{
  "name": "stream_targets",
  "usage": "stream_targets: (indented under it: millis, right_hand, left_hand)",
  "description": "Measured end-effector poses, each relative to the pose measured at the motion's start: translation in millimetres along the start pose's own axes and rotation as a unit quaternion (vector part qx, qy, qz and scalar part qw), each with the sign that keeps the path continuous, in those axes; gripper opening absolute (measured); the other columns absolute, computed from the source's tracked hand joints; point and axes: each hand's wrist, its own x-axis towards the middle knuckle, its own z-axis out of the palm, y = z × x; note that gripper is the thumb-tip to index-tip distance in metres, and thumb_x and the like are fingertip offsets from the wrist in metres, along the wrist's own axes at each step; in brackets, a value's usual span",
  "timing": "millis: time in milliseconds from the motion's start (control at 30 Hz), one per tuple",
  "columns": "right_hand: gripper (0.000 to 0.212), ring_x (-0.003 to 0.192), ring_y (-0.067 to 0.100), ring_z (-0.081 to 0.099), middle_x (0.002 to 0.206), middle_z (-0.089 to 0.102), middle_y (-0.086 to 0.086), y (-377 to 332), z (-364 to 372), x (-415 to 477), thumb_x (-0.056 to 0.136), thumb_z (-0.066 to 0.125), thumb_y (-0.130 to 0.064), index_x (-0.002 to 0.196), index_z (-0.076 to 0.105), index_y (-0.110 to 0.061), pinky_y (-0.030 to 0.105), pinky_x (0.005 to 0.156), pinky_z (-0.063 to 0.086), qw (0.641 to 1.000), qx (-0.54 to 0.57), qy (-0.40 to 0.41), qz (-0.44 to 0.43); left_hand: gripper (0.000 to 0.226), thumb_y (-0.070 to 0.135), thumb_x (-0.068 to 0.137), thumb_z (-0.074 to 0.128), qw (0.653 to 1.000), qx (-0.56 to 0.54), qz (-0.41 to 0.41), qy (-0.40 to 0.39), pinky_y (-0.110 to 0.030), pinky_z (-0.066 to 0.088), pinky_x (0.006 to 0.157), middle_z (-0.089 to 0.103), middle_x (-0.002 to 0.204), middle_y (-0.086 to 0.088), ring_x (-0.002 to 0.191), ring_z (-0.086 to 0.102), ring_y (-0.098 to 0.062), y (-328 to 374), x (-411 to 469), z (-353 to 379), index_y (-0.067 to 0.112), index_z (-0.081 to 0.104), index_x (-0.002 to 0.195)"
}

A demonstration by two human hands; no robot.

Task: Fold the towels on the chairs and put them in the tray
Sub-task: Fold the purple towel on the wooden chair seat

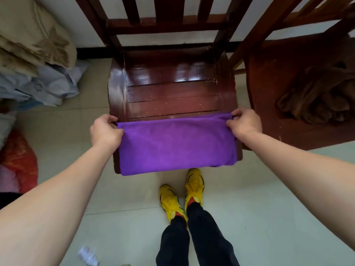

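Both hands, left hand (105,130) and right hand (244,122), pinch the far corners of the purple towel (175,144) on the chair (172,89), apparently mid-fold; next probably another fold, corners kept aligned.

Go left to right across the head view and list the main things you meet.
red bag → left hand → purple towel → right hand → brown towel, crumpled on the second chair
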Motion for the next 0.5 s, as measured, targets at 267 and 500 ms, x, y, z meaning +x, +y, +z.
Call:
stream_targets:
  millis: [267,500]
  right_hand:
    - [0.035,0.103,0.032,0.059,0.114,0.059,0.009,-10,-4,3,0.083,0.063,-0.023,0.118,0.061,-0.022,0.035,0.079,0.046,0.953,-0.201,-0.038,-0.224]
    - [0.007,0.083,0.024,0.060,0.082,0.062,-0.001,-16,-29,1,0.078,0.070,-0.024,0.076,0.064,-0.022,0.030,0.068,0.041,0.982,-0.086,-0.054,-0.163]
  left_hand:
    - [0.017,0.004,0.074,0.061,0.937,0.262,0.224,-0.054,-0.044,0.046,0.079,0.050,0.104,-0.013,0.106,0.046,-0.035,7,6,3,0.010,0.068,0.089]
    - [0.013,0.004,0.068,0.067,0.967,0.164,0.177,-0.085,-0.029,0.035,0.062,0.056,0.069,-0.007,0.073,0.055,-0.032,21,2,-19,0.012,0.058,0.065]
